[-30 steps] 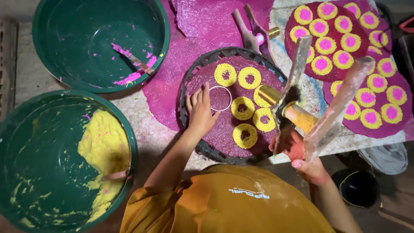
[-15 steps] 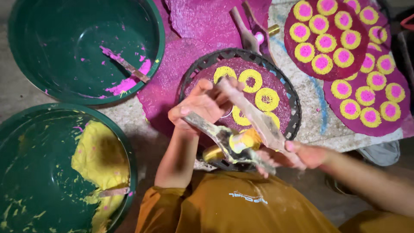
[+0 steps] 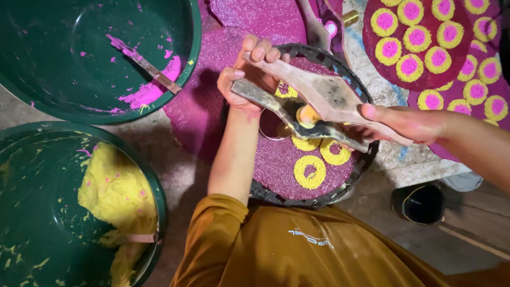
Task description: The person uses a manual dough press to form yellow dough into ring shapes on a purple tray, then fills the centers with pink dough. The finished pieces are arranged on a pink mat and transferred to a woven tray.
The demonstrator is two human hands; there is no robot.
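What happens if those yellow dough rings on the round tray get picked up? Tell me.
The yellow rings look soft and stringy, so they would likely sag or break apart. Probably light. They lie flat on the tray, so rolling seems unlikely.

Wooden two-handled press point(image 3: 319, 103) held level, yellow dough inside, over tray.

Yellow dough rings point(image 3: 309, 171) on purple speckled tray point(image 3: 276, 165), green basins point(image 3: 64, 32)

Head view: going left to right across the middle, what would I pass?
Yellow dough in a green basin → left hand → two-handled press over the round tray → right hand → black pot.
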